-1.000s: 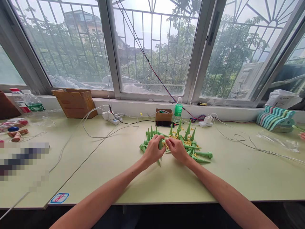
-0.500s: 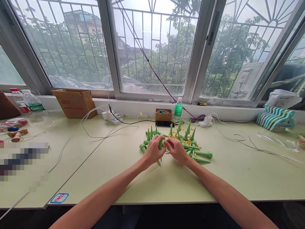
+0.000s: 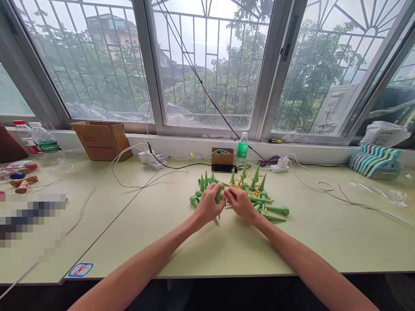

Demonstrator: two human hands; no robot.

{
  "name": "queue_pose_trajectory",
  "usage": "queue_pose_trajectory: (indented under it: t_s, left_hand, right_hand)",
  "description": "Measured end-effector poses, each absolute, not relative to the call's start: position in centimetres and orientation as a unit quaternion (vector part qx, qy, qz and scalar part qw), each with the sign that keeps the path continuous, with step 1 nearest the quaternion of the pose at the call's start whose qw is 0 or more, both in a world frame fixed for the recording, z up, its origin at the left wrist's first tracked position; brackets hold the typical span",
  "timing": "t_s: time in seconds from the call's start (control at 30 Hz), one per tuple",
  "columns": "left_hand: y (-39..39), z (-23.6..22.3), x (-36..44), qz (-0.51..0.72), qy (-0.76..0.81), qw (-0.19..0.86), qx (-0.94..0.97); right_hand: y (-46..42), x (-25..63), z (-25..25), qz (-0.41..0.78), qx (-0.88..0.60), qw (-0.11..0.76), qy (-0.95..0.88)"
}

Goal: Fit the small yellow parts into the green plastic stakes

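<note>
My left hand (image 3: 209, 202) is closed around a green plastic watering spike (image 3: 218, 198), held upright with its narrow tip pointing down. Beside it, my right hand (image 3: 240, 202) has thumb and forefinger pinched together close to the spike's side; whatever is between those fingertips is too small to make out. Around both hands lies a pile of similar green spikes (image 3: 275, 210), some standing point up and others on their sides. Small yellow valve pieces (image 3: 256, 194) are scattered among them.
Behind the pile stand a small cardboard box (image 3: 223, 158), a phone (image 3: 222, 168) and a green-labelled bottle (image 3: 242, 147). White cables (image 3: 129, 186) cross the table at left. A larger carton (image 3: 102, 141) stands back left, teal hangers (image 3: 375, 162) back right.
Both hands stay in nearly the same place. The right fingertips shift slightly beside the spike, and the yellow bit seen between the hands before is now hard to see.
</note>
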State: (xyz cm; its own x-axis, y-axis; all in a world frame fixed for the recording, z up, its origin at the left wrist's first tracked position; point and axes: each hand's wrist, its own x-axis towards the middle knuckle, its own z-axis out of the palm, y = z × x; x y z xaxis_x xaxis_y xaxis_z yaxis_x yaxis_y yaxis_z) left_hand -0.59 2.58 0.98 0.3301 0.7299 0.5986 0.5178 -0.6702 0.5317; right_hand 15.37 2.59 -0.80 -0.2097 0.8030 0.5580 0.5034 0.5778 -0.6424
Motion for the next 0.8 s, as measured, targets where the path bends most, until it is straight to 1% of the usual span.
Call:
queue_pose_trajectory:
  t_s: [0.8]
  left_hand:
    - [2.39,0.98,-0.63,0.429,0.382,0.127,0.809]
  right_hand:
    - [2.67,15.35,-0.90,0.161,-0.415,0.458,-0.769]
